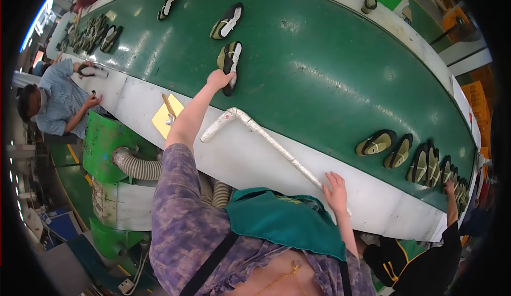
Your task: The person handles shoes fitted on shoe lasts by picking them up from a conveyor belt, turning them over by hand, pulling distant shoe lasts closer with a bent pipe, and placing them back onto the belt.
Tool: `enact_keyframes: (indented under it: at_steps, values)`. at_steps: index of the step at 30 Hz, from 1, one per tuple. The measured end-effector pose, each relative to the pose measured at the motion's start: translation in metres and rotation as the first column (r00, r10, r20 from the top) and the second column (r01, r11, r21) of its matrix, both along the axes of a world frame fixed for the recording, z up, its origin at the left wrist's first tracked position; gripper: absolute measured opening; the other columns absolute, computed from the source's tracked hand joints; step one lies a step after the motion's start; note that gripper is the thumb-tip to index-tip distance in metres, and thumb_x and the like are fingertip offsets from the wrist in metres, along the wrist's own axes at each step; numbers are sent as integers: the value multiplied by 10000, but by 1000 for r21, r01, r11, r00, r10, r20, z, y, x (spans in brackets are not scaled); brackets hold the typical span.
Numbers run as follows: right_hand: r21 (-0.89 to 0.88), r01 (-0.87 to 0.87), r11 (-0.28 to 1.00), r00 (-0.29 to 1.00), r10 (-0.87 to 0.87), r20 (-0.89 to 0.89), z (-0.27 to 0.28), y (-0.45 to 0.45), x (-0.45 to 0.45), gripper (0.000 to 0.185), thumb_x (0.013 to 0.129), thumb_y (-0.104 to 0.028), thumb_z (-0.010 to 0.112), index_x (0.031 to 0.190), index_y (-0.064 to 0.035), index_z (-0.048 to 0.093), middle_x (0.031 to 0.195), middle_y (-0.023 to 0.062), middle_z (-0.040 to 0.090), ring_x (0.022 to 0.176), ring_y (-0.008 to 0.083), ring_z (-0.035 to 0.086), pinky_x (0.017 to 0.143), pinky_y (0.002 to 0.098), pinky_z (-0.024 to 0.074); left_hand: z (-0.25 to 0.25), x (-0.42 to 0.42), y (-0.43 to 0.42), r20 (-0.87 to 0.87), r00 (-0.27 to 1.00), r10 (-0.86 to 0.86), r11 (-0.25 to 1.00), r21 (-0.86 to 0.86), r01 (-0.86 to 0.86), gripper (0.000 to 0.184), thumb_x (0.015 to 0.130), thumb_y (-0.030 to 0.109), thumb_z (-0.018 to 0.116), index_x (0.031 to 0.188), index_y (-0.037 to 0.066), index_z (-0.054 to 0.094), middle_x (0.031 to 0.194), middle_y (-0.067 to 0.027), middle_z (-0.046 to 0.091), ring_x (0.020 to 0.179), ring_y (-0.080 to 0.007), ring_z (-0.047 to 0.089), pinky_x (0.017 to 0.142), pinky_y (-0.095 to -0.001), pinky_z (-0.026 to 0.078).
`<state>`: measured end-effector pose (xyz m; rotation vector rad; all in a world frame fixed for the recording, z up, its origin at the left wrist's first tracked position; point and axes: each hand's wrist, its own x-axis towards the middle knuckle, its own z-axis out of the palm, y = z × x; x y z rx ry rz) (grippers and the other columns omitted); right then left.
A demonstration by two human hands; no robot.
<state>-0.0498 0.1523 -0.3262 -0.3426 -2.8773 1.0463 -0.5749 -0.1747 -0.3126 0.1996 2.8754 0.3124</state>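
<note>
A: Here we are at the green surface [319,104], and our left hand [220,79] is right on a shoe [230,56]!

B: Closed on it, as far as we can see: thumb side over the pale inside, the other fingers partly hidden. How firm that hold is, we can't tell.

A: And which way does the shoe lie?

B: Ahead of the hand and a touch to its right. Its long axis points almost straight away from us, out from the white ledge [394,211], and the hand has it toward the near end.

A: So the left is plainly the nearer one. Where's our right hand [335,192]?

B: Well apart, lower and off to the right, over the ledge! Fingers loosely spread, nothing held, just beside the bent white rod [271,142]. Whether the palm touches down, we can't tell.

A: Any company for our shoe?

B: A second shoe [228,22] just past its far end, tilted a little more to the right.

A: And way out on our right?

B: There we spot a co-worker's hand [450,187] at a row of shoes [419,164]!
</note>
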Motion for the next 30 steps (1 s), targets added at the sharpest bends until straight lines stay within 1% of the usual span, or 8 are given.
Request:
enact_keyframes:
  at_steps: [5, 6, 10, 14, 17, 20, 23, 30]
  values:
    - [-44, -41, 998, 999, 42, 17, 20, -2, -26, 472, 827, -126, 652, 1286, -86, 545, 1324, 169, 506, 1205, 361, 479, 1016, 417, 409, 19, 40, -8, 472, 877, -91, 722, 638, -268, 669, 824, 635, 555, 815, -20, 689, 706, -62, 652, 574, -147, 579, 541, -273, 439]
    - [-84, -53, 995, 999, 54, 7, 26, -4, -32, 471, 836, -136, 649, 1292, -86, 542, 1335, 169, 499, 1213, 363, 477, 1021, 414, 406, 21, 60, -2, 485, 862, -150, 669, 691, -273, 649, 883, 608, 513, 935, -17, 680, 831, -39, 670, 717, -130, 616, 649, -300, 474]
    - [-327, -119, 938, 992, 98, -80, 55, -13, -76, 511, 878, -181, 640, 1355, -90, 479, 1393, 168, 462, 1263, 344, 462, 1040, 395, 391, 75, 155, 34, 344, 845, -408, 649, 761, 4, 579, 939, 474, 516, 1152, -57, 601, 1064, -93, 663, 977, -151, 601, 867, -302, 465]
    - [-812, -37, 583, 974, -160, -159, 79, -21, -119, 749, 884, -217, 657, 1489, -103, 229, 1416, 208, 421, 1296, 268, 445, 1036, 382, 403, 65, 210, 75, 62, 746, -663, 511, 767, 389, 527, 896, 375, 575, 1234, -26, 525, 1131, -186, 636, 1060, -255, 611, 901, -340, 462]
    - [-870, -5, 492, 945, -282, -165, 103, -13, -131, 838, 840, -164, 702, 1500, -92, 191, 1410, 208, 411, 1289, 270, 448, 1028, 377, 415, 78, 239, 106, -94, 497, -862, 411, 443, 797, 691, 832, 358, 638, 1414, 79, 389, 1025, -133, 588, 919, -349, 609, 841, -405, 485]
    - [-842, -33, 539, 927, -297, -227, 117, -18, -105, 906, 772, -98, 756, 1495, -81, 211, 1398, 170, 414, 1263, 264, 466, 1015, 369, 427, 58, 250, 122, -58, 452, -890, 405, 354, 843, 868, 777, 386, 698, 1485, 124, 271, 1151, -135, 521, 1060, -338, 547, 891, -412, 468]
    - [-563, -4, 826, 924, -213, -318, 110, -31, -79, 983, 708, -20, 787, 1498, -87, 205, 1403, 127, 414, 1254, 222, 464, 1010, 356, 432, 52, 265, 127, -133, 449, -884, 339, 479, 809, 974, 734, 377, 749, 1501, 105, 215, 1362, -152, 420, 1230, -337, 459, 987, -407, 431]
    - [-440, 71, 895, 892, -254, -373, 107, -65, -62, 971, 651, -118, 852, 1454, -88, 306, 1320, 124, 451, 1210, 274, 482, 936, 382, 490, 93, 329, 118, -380, 500, -778, 208, 595, 776, 995, 659, 375, 828, 1470, 123, 310, 1541, -147, 210, 1375, -354, 309, 1089, -453, 354]
